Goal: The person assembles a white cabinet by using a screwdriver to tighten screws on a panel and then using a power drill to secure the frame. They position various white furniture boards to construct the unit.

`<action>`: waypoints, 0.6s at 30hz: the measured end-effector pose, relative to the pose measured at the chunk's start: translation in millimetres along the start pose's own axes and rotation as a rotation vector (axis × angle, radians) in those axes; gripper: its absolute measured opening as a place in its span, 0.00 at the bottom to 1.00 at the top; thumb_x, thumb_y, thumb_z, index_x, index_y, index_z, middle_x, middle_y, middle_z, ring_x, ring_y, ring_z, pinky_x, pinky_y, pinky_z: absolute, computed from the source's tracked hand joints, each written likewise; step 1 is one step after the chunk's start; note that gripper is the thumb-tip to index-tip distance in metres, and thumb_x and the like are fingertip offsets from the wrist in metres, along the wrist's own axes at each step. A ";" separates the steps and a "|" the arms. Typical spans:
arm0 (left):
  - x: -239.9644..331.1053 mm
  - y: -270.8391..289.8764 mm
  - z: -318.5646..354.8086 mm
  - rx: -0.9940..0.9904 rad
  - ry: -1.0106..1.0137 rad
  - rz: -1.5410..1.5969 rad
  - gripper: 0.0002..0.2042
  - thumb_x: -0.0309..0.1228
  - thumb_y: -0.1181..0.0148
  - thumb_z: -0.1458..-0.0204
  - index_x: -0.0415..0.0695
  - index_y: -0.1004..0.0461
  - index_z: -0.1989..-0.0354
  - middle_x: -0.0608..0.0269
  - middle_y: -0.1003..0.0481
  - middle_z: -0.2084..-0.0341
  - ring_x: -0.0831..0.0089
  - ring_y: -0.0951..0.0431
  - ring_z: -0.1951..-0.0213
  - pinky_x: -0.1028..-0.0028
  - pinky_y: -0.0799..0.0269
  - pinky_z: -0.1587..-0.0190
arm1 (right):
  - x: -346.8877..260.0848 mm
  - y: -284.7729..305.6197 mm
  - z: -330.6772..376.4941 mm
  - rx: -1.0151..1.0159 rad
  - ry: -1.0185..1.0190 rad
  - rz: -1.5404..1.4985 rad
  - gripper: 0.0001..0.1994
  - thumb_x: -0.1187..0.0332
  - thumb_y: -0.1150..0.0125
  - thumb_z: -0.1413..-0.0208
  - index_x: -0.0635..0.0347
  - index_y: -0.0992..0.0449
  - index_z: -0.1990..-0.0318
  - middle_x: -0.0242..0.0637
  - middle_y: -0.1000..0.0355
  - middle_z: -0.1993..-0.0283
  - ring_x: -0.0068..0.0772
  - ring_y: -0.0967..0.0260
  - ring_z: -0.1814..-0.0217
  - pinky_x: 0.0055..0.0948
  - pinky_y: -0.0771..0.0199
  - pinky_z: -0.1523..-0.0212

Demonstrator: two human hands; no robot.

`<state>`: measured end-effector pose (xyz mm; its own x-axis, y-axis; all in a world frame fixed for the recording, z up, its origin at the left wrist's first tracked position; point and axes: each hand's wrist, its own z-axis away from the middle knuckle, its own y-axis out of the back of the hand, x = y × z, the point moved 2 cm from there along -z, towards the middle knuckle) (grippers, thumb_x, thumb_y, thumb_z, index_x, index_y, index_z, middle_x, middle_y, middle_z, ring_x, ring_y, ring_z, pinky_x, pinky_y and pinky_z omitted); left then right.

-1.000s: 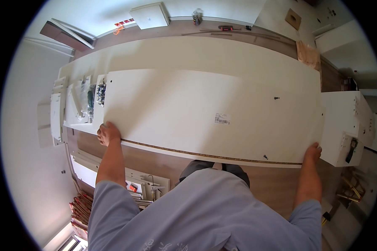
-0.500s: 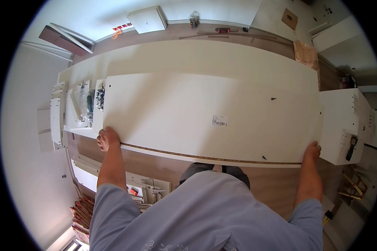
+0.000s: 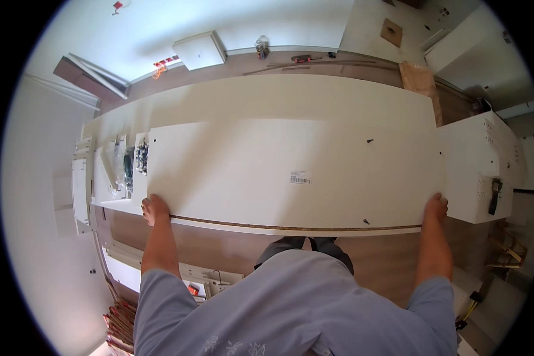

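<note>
A long white furniture panel lies across in front of me, on top of a larger white board. My left hand is closed round its near left corner. At the near right corner, my right hand is closed on the panel's end. Bare chipboard shows along the near edge. A printed label sits near the panel's middle. Two dark fittings, one farther and one nearer, stand out of its right part. The undersides of both grips are hidden.
Left of the panel lie bagged hardware and small white pieces. A white cabinet-like piece stands right, with a dark tool on it. Beyond the board lie a red-and-black screwdriver and brown paper. More panels lie at lower left.
The view has tilted, so the panel and near objects sit lower and slightly left. Both hands keep their hold on the panel, which shows no clear shift against the board beneath.
</note>
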<state>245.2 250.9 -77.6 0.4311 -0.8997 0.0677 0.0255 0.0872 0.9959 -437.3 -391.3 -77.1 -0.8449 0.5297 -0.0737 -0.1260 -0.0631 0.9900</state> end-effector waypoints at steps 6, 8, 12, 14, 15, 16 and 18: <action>-1.3 -19.6 -15.4 0.205 -0.221 -0.108 0.32 0.55 0.52 0.35 0.50 0.39 0.27 0.55 0.39 0.28 0.54 0.40 0.27 0.49 0.46 0.29 | 52.3 -23.7 -17.1 0.229 0.342 -0.013 0.33 0.46 0.50 0.30 0.54 0.39 0.24 0.49 0.40 0.23 0.55 0.44 0.22 0.54 0.42 0.26; 21.9 -20.2 -7.5 0.233 -0.388 -0.081 0.35 0.50 0.44 0.37 0.51 0.45 0.24 0.53 0.47 0.23 0.54 0.49 0.23 0.49 0.51 0.26 | 81.3 -28.2 -8.4 0.330 0.311 -0.188 0.34 0.48 0.45 0.32 0.58 0.39 0.25 0.52 0.44 0.21 0.54 0.48 0.19 0.50 0.44 0.24; 128.9 -34.6 46.1 0.169 -0.964 0.112 0.40 0.44 0.36 0.42 0.52 0.47 0.22 0.51 0.55 0.21 0.52 0.50 0.22 0.47 0.51 0.26 | 169.2 -91.6 34.6 0.634 -0.033 -0.810 0.33 0.50 0.42 0.31 0.56 0.38 0.26 0.49 0.32 0.30 0.48 0.33 0.29 0.46 0.32 0.32; 167.6 -37.5 78.2 -0.001 -1.110 0.140 0.35 0.43 0.37 0.39 0.51 0.42 0.25 0.51 0.49 0.22 0.53 0.47 0.23 0.46 0.50 0.26 | 153.0 -92.9 123.0 -0.285 -0.331 -1.254 0.28 0.46 0.42 0.32 0.60 0.30 0.36 0.45 0.25 0.40 0.41 0.23 0.45 0.45 0.20 0.51; 204.8 -34.9 105.7 -0.080 -1.212 0.114 0.32 0.45 0.40 0.38 0.50 0.39 0.26 0.52 0.45 0.24 0.53 0.45 0.24 0.46 0.49 0.26 | 171.1 -118.1 152.8 -0.443 -0.241 -1.227 0.25 0.43 0.44 0.32 0.55 0.27 0.43 0.41 0.22 0.52 0.36 0.23 0.59 0.40 0.21 0.66; 234.9 -29.2 130.1 -0.148 -1.300 0.078 0.30 0.46 0.42 0.36 0.50 0.37 0.27 0.52 0.42 0.26 0.54 0.42 0.25 0.46 0.48 0.27 | 166.2 -133.9 190.8 -0.699 -0.352 -1.171 0.27 0.38 0.45 0.33 0.52 0.26 0.45 0.40 0.22 0.52 0.38 0.23 0.57 0.42 0.21 0.64; 277.6 -19.0 162.7 -0.262 -1.361 -0.081 0.27 0.50 0.47 0.33 0.49 0.33 0.30 0.52 0.35 0.30 0.55 0.37 0.28 0.47 0.46 0.28 | 114.6 -81.7 268.8 -1.126 -0.462 -1.220 0.30 0.35 0.45 0.35 0.52 0.26 0.44 0.38 0.21 0.50 0.43 0.23 0.53 0.47 0.23 0.57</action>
<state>217.6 -70.1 -67.8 -0.7841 -0.5977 0.1670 0.2402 -0.0442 0.9697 -384.2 -98.1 -134.1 0.1903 0.8860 -0.4228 -0.9751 0.1206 -0.1861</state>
